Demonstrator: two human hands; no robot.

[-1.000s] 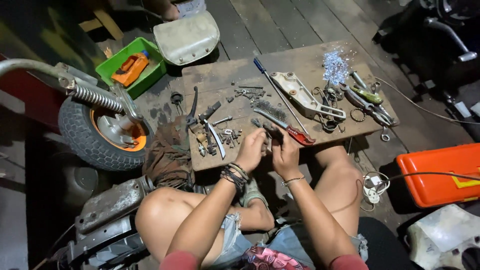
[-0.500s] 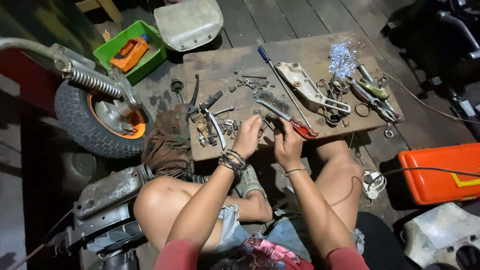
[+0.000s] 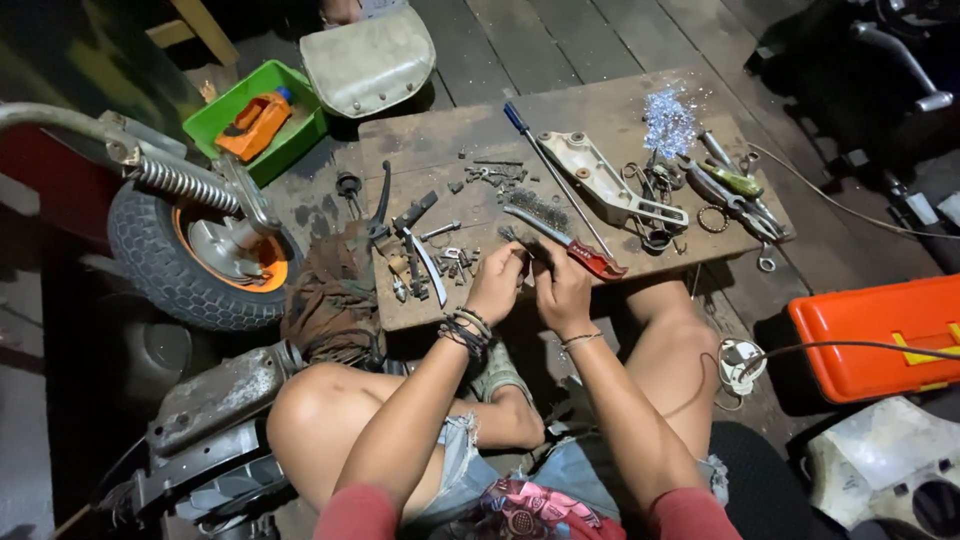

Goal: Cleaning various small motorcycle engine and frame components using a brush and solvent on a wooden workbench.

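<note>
My left hand [image 3: 497, 283] and my right hand [image 3: 562, 288] meet over the near edge of a low wooden board [image 3: 600, 110], fingers pinched together on a small dark metal part between them; the part is mostly hidden by my fingers. Just beyond my hands lie a wire brush with a red handle [image 3: 563, 237], small bolts and nuts [image 3: 452, 262], and a blue-handled screwdriver [image 3: 555, 178]. A pale metal bracket [image 3: 605, 178] lies further back. My bare knees frame the board's near side.
A small wheel with an orange hub [image 3: 205, 255] and spring fork stands at left. A green tray [image 3: 262, 125] with an orange tool sits behind it, beside a grey seat cover [image 3: 368, 62]. Pliers and rings [image 3: 735, 195] lie right; an orange toolbox [image 3: 880, 335] far right.
The view has shifted slightly; my hands stay together at the board's near edge, working the small part with little movement.
</note>
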